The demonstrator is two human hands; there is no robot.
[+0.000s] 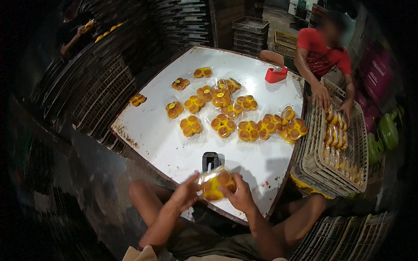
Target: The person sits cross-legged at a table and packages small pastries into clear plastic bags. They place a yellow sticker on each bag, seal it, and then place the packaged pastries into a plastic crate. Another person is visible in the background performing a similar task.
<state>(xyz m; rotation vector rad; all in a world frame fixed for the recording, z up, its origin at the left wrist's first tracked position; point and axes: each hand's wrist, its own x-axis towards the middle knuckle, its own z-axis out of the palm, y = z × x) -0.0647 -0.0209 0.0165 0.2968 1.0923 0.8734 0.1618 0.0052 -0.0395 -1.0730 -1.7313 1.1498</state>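
Over the near edge of the white table point(163, 143), my right hand point(241, 195) grips a clear-wrapped yellow and brown bun point(215, 186), thumb across its front. My left hand point(186, 195) is at the wrapper's left edge; motion blur hides whether its fingers pinch the film. Just beyond the bun stands a small black tape dispenser point(209, 159), partly covered by the wrapper. Several more wrapped buns, such as this one point(190, 126), lie across the middle of the table. Some carry a round yellow sticker point(220, 95).
A co-worker in a red shirt point(323, 52) reaches into a plastic crate point(343, 186) of wrapped buns at the right. A red tape dispenser point(276, 75) stands at the far right corner. Stacked crates point(250, 26) are behind; another person's arm point(70, 44) shows at far left.
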